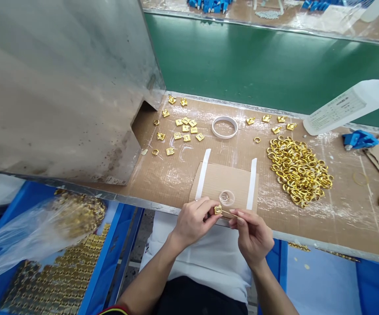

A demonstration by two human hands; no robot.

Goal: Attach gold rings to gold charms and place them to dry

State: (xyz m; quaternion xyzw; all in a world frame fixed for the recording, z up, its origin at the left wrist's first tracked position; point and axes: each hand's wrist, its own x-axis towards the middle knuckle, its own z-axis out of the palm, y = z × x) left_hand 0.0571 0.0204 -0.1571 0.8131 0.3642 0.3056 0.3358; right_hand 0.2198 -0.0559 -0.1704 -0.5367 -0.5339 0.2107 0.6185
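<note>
Gold square piece (218, 210): held in the left hand (194, 221), above the near edge of the cardboard pad (229, 175); with a thin stick (229, 214) directed at it, work on it looked unfinished.
Loose square pieces (185, 128): lay spread over the bench (163, 183) beyond the pad; which were finished could not be told.
Ring heap (297, 170): lay right of the pad, done or waiting unclear.
Left thumb and index: nearly closed, with the piece between them.
Right hand (255, 234): fingertips pinched together on the stick, apart from the piece; tip contact was unclear.
</note>
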